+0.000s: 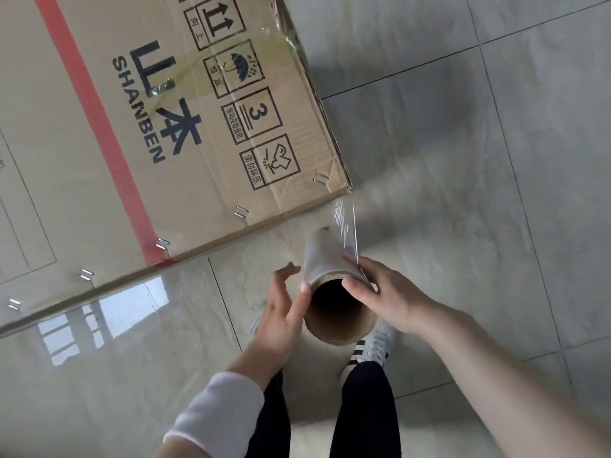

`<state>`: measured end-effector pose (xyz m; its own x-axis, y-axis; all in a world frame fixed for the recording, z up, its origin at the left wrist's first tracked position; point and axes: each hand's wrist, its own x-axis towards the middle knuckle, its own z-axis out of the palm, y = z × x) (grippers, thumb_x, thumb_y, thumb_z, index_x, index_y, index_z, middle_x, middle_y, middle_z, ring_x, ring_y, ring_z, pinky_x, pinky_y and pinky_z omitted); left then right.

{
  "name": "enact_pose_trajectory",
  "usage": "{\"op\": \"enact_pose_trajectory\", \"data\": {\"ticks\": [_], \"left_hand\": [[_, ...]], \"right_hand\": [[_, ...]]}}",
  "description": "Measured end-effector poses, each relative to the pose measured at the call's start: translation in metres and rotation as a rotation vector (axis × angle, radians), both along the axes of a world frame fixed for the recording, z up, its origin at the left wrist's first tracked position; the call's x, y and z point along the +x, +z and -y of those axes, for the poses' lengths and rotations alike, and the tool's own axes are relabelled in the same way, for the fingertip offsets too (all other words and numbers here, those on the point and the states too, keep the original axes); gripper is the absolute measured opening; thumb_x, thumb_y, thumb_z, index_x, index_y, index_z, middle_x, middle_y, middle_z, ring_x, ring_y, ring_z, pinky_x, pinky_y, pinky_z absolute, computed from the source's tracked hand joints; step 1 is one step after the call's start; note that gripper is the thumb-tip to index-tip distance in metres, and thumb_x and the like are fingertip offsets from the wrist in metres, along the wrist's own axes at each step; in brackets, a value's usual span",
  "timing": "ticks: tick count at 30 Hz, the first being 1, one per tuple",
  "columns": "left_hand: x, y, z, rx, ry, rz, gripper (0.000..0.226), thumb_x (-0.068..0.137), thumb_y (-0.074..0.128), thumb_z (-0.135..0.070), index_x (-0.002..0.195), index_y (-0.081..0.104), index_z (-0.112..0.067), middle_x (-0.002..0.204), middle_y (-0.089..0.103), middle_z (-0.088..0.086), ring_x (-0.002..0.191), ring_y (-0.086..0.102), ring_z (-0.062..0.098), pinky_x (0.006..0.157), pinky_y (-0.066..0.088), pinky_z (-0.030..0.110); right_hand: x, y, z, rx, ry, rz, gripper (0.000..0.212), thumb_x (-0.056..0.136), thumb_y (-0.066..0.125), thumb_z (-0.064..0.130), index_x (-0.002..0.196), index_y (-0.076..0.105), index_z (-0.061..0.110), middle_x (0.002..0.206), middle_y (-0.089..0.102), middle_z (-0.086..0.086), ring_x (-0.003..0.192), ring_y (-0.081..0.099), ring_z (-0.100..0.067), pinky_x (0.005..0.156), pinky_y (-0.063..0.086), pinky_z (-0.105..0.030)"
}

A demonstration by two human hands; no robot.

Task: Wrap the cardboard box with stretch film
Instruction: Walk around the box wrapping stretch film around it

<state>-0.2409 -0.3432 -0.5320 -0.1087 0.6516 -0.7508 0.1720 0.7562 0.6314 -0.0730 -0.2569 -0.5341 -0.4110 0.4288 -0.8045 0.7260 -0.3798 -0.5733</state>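
The cardboard box (148,127) rests on the tiled floor (463,160), printed face toward the camera, with one stapled corner nearest the person. A glossy band of stretch film already lies across the box's far edge.

The roll (327,259) is held off the floor just beside that near corner. Its long axis is close to upright. The open cardboard core faces up at the camera, and the lower end leans toward the box corner.

A taut sheet of stretch film (345,223) runs from the roll's far side up to the corner. Judgement: the upright hold keeps the film's width flat against the box side as it pays out.

The right hand (386,292) grips the roll, thumb on the core rim and fingers round the outside. The left hand (281,309) is open, fingers fairly straight, one fingertip touching the rim, probably steadying or braking the roll.
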Motion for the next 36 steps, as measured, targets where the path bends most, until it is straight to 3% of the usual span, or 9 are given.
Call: {"op": "enact_pose_trajectory", "data": {"ticks": [3, 5, 8, 11, 16, 21, 30, 34, 36], "left_hand": [[-0.016, -0.009, -0.021, 0.028, -0.272, 0.105, 0.074, 0.077, 0.035, -0.067, 0.143, 0.026, -0.034, 0.154, 0.016, -0.016, 0.142, 0.011, -0.001, 0.111, 0.012, 0.019], [-0.017, -0.014, -0.024, 0.054, -0.335, 0.116, 0.074, 0.076, 0.037, -0.068, 0.141, 0.033, -0.033, 0.152, 0.026, -0.011, 0.139, 0.022, 0.002, 0.109, 0.016, 0.017], [-0.013, -0.014, -0.013, 0.111, -0.282, 0.031, 0.077, 0.074, 0.028, -0.070, 0.139, 0.038, -0.028, 0.145, 0.039, -0.009, 0.134, 0.032, 0.001, 0.106, 0.022, 0.015], [-0.005, -0.008, 0.008, 0.117, -0.136, 0.025, 0.075, 0.078, 0.030, -0.066, 0.139, 0.037, -0.023, 0.142, 0.042, -0.009, 0.132, 0.034, -0.001, 0.106, 0.025, 0.012], [-0.008, 0.007, 0.041, 0.138, 0.068, 0.009, 0.053, 0.086, 0.035, -0.052, 0.132, 0.042, -0.027, 0.128, 0.047, -0.023, 0.117, 0.037, -0.022, 0.090, 0.025, -0.005], [-0.027, 0.012, 0.066, 0.013, 0.172, 0.069, 0.045, 0.090, 0.034, -0.058, 0.126, 0.043, -0.032, 0.125, 0.053, -0.015, 0.121, 0.044, -0.007, 0.092, 0.034, 0.005], [-0.097, -0.005, 0.004, 0.017, -0.529, 0.111, 0.071, 0.082, 0.039, -0.071, 0.143, 0.026, -0.037, 0.156, 0.015, -0.013, 0.144, 0.015, 0.011, 0.114, 0.016, 0.028], [-0.089, -0.012, 0.002, 0.028, -0.636, 0.133, 0.052, 0.093, 0.039, -0.051, 0.142, 0.034, -0.032, 0.147, 0.035, -0.008, 0.136, 0.030, 0.010, 0.110, 0.022, 0.024], [-0.089, -0.013, 0.012, 0.064, -0.567, 0.112, 0.054, 0.090, 0.037, -0.055, 0.138, 0.040, -0.031, 0.140, 0.042, -0.008, 0.130, 0.036, 0.009, 0.109, 0.027, 0.026]], "right_hand": [[-0.005, -0.001, 0.003, 0.007, -0.016, 0.014, 0.079, 0.075, 0.040, 0.064, 0.145, 0.032, 0.028, 0.149, 0.037, 0.006, 0.135, 0.036, -0.011, 0.107, 0.029, -0.022], [-0.008, 0.000, 0.011, -0.027, -0.095, 0.000, 0.077, 0.079, 0.041, 0.059, 0.148, 0.024, 0.029, 0.151, 0.032, 0.007, 0.137, 0.031, -0.007, 0.107, 0.025, -0.021], [-0.011, 0.006, 0.035, -0.154, -0.398, -0.061, 0.096, 0.069, 0.038, 0.063, 0.151, 0.004, 0.027, 0.155, 0.017, 0.011, 0.137, 0.018, 0.001, 0.105, 0.017, -0.017], [-0.019, 0.010, 0.061, -0.192, -0.577, -0.049, 0.098, 0.069, 0.036, 0.076, 0.150, 0.018, 0.025, 0.155, 0.021, 0.010, 0.138, 0.024, -0.003, 0.109, 0.019, -0.019], [-0.036, 0.023, 0.077, -0.149, -0.560, -0.024, 0.031, 0.095, 0.041, 0.040, 0.126, 0.043, 0.036, 0.107, 0.045, 0.030, 0.096, 0.043, 0.014, 0.068, 0.033, 0.007], [-0.055, 0.017, 0.080, -0.156, -0.440, -0.001, 0.003, 0.092, 0.050, 0.042, 0.094, 0.050, 0.043, 0.088, 0.047, 0.033, 0.084, 0.048, 0.013, 0.069, 0.036, -0.001], [-0.085, 0.006, 0.084, -0.107, -0.477, 0.037, 0.030, 0.086, 0.048, 0.051, 0.109, 0.049, 0.033, 0.098, 0.053, 0.017, 0.102, 0.050, -0.005, 0.084, 0.034, -0.018], [-0.090, 0.006, 0.108, -0.164, -0.722, -0.074, 0.055, 0.080, 0.036, 0.066, 0.127, 0.045, 0.038, 0.124, 0.046, 0.029, 0.119, 0.043, 0.010, 0.096, 0.034, -0.008], [-0.097, 0.000, 0.128, -0.160, -0.833, -0.059, 0.096, 0.068, 0.036, 0.086, 0.146, 0.028, 0.032, 0.147, 0.029, 0.023, 0.135, 0.027, 0.003, 0.116, 0.020, -0.027]]}}
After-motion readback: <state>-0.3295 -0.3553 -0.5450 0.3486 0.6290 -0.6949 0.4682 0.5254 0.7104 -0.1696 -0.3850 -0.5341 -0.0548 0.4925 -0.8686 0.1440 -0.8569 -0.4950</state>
